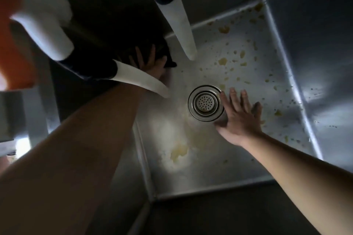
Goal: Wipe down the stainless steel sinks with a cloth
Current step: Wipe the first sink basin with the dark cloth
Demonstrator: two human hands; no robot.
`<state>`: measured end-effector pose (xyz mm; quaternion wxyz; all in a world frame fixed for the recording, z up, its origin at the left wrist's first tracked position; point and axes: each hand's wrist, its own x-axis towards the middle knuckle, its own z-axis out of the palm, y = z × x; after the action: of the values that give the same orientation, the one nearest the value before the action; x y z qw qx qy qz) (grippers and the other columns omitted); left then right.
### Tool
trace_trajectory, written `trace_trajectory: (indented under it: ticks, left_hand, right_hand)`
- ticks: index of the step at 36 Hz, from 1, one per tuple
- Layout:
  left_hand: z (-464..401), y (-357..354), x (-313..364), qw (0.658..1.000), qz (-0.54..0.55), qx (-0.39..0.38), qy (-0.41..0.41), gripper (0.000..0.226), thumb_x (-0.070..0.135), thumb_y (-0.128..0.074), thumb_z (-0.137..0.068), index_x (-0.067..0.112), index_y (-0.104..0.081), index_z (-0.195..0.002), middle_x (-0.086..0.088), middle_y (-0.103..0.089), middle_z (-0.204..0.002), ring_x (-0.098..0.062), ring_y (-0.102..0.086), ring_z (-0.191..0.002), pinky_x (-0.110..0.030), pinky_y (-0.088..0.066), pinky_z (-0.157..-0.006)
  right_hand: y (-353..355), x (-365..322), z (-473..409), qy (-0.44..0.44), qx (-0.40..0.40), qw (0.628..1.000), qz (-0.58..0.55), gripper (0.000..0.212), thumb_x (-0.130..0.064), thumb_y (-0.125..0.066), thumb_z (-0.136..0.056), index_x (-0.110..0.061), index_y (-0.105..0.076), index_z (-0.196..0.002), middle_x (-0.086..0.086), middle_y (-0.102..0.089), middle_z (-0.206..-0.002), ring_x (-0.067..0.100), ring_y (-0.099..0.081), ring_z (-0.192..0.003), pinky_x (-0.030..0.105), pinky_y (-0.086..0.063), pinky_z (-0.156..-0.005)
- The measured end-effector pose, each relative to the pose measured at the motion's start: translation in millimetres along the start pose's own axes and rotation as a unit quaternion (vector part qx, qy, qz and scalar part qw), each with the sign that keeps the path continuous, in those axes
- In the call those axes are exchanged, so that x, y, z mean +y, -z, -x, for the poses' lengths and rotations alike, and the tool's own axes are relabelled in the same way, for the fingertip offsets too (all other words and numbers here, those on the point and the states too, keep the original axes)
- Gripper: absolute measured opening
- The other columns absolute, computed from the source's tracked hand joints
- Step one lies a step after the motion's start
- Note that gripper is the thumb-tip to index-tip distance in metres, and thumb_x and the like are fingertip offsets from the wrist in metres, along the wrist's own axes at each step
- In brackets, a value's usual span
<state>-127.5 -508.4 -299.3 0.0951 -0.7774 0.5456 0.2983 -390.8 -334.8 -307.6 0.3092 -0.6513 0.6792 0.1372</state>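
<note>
I look straight down into a deep stainless steel sink [238,173]. Its floor is speckled with yellowish food bits and a pale smear near the front left. My left hand [150,63] presses a dark cloth [169,57] against the sink's left side, low down near the floor, with fingers spread over it. My right hand [238,116] lies flat on the sink floor with fingers apart, just right of the round drain strainer [206,102], and holds nothing.
Several white tapered pieces with dark bases [179,19] hang close to the camera over the upper left and hide part of my left hand. A blurred orange and white object [13,47] fills the left edge. Steep steel walls [315,44] enclose the basin.
</note>
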Motion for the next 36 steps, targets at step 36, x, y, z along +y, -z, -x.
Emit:
trace_trajectory:
  ticks: [36]
  left_hand:
    - [67.7,-3.2,-39.4,0.985,-0.107,-0.124,-0.057,0.059,0.067,-0.019,-0.097,0.058,0.005,-0.15,0.007,0.023,-0.165,-0.029,0.023,-0.151,-0.059,0.009,-0.119]
  right_hand:
    - [-2.6,-34.2,41.0,0.094,-0.048,0.994,0.013,0.091,-0.061,-0.048,-0.09,-0.05,0.019,-0.149,-0.011,0.027,-0.163,0.022,0.019,-0.152,0.056,0.001,-0.121]
